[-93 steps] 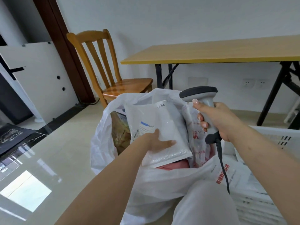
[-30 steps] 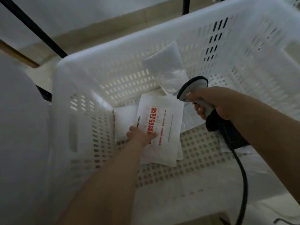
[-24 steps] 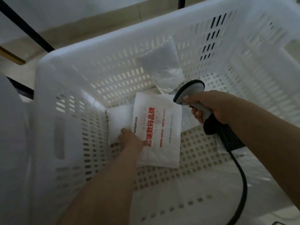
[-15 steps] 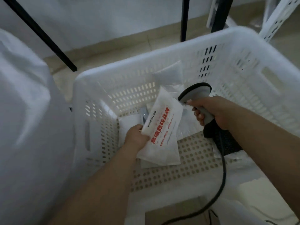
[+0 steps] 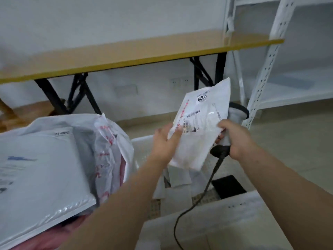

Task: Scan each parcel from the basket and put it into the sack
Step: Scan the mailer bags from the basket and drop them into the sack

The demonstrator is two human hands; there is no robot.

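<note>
A white parcel (image 5: 200, 130) with a shipping label facing me is held up above the white basket (image 5: 142, 148). My left hand (image 5: 164, 143) holds the parcel's left edge. My right hand (image 5: 234, 139) grips the grey barcode scanner (image 5: 237, 114), whose head sits behind the parcel's right edge, and its thumb presses on the parcel. The scanner's black cable hangs down to the basket. The white sack (image 5: 115, 134) stands at the left, stuffed with parcels, a large white bubble mailer (image 5: 41, 177) on top.
More white parcels lie in the basket (image 5: 178, 179) under my hands. A yellow-topped table with black legs (image 5: 137, 53) stands against the wall behind. A white metal shelf rack (image 5: 264, 69) stands at the right. Tiled floor lies beyond.
My left hand has lifted the parcel out of the basket and turned it over, label side facing me. My right hand with the scanner rose alongside and now touches the parcel's right edge.
</note>
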